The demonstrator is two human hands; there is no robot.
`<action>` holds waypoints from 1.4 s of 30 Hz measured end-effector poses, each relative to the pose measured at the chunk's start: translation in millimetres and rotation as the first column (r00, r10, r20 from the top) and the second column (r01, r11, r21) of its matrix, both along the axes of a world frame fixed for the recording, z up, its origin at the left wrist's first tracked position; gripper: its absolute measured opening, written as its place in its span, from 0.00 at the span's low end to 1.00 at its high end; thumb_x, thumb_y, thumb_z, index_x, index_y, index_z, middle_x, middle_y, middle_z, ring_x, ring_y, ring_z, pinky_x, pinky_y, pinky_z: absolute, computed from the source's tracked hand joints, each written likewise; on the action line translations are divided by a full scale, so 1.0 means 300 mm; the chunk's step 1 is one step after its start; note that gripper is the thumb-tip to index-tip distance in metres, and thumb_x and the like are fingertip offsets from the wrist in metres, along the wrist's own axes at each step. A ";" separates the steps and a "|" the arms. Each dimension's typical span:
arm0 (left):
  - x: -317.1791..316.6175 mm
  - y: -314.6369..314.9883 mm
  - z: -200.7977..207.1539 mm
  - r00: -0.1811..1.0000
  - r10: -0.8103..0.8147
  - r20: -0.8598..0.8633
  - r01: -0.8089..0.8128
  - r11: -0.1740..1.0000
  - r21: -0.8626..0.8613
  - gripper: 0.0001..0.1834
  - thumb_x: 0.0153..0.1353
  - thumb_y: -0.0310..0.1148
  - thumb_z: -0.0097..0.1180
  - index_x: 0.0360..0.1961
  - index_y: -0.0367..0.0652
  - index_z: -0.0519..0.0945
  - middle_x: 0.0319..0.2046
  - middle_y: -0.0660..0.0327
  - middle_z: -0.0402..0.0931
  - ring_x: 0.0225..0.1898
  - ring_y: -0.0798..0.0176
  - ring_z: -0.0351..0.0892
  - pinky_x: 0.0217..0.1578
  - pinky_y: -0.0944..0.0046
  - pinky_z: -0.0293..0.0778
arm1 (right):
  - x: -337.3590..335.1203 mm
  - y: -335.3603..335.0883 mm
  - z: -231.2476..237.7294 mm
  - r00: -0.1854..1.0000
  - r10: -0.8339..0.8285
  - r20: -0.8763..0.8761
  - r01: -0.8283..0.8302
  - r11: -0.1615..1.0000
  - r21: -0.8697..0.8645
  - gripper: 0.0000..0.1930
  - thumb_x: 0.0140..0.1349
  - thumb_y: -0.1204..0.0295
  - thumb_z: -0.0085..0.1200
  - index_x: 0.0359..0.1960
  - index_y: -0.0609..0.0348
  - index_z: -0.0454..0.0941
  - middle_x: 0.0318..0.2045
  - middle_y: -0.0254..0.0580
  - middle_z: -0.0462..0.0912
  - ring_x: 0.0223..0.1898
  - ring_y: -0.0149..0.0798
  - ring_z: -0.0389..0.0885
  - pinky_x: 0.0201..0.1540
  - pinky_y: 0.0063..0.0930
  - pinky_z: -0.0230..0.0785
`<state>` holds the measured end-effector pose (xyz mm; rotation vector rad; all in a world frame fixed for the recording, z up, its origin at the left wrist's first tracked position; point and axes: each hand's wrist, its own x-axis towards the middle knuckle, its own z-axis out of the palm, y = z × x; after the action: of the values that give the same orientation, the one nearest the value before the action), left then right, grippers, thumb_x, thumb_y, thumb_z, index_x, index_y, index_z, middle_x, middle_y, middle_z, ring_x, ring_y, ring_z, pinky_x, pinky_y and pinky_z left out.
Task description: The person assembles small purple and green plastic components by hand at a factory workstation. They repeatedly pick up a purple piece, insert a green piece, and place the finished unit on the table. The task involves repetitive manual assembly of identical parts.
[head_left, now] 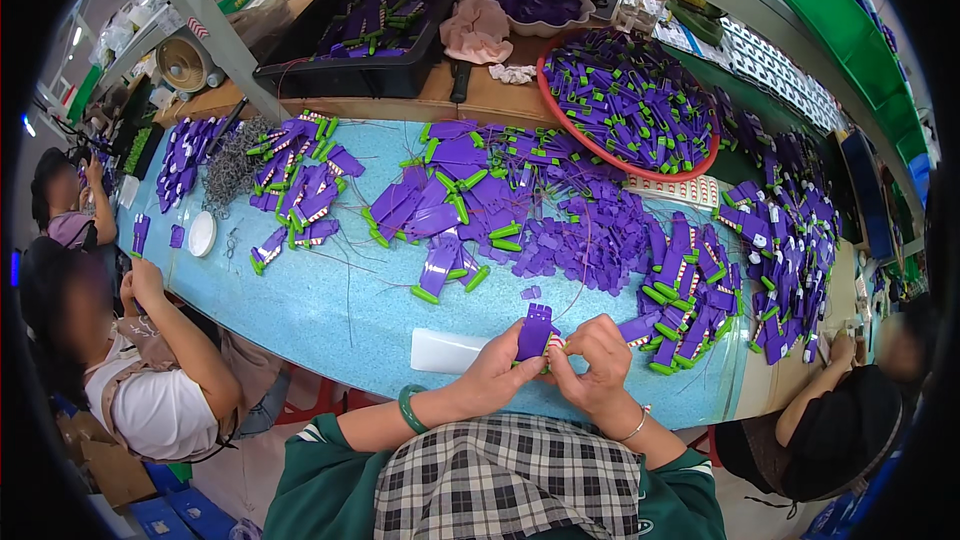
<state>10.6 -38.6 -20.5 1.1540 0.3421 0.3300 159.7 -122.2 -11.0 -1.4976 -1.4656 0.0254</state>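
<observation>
Close in front of me, my left hand grips a flat purple plastic part with small slots near its top. My right hand is pinched at the part's lower right end, where a bit of red-and-white stripe and some green show between the fingers. What exactly lies between those right fingertips is mostly hidden. A thin wire rises from near the part. Beyond my hands is a heap of small purple plates, and one loose plate lies nearer. To the right are piled purple pieces with green ends.
A blue table carries a white strip, a white round dish and a grey wire tangle. Behind stand a red basin of purple-green parts and a black tray. Co-workers sit left and right.
</observation>
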 end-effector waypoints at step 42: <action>-0.011 0.119 0.065 0.834 -0.260 0.487 -0.531 -0.141 0.835 0.09 0.43 0.21 0.60 0.29 0.37 0.78 0.36 0.56 0.75 0.38 0.56 0.79 0.34 0.64 0.81 | 0.018 0.017 0.021 0.020 -0.132 -0.991 -0.647 0.754 -0.113 0.07 0.62 0.72 0.53 0.30 0.63 0.79 0.27 0.32 0.80 0.27 0.22 0.74 0.31 0.19 0.68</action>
<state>7.2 -2.9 -1.1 2.5626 -0.5092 1.3159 165.1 -117.1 -4.6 -0.9986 -0.4234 1.6482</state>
